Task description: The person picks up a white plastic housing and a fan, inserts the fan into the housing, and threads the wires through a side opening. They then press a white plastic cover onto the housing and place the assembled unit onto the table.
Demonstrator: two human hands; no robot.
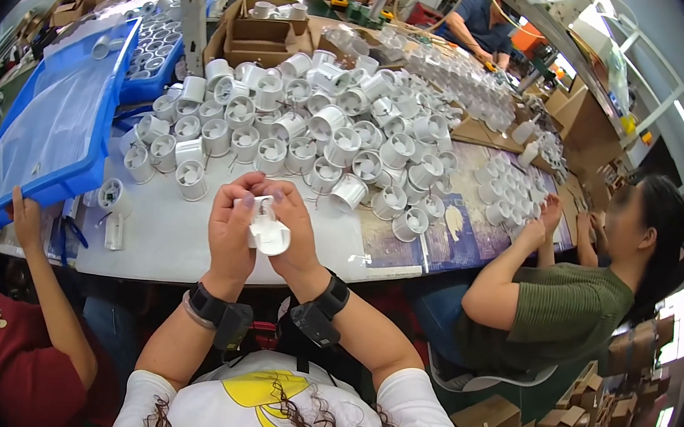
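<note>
A small white plastic part (270, 234) with a rounded lower end is held between my two hands, just over the near edge of the white table (160, 252). My left hand (232, 230) grips its left side with curled fingers. From the other side, my right hand (296, 234) closes on it, with the thumbs near each other at its top. My fingers hide part of its upper end. Just beyond my hands lies a large heap of white cylindrical plastic housings (271, 153), several showing fan-like insides and thin reddish wires.
At the left, a person in a dark red shirt (22, 354) holds a tilted blue tray (103, 123). A co-worker in a green top (571, 311) sits at the right, hands by more white parts (505, 190). A cardboard box (265, 40) and a metal post (192, 7) stand behind the heap.
</note>
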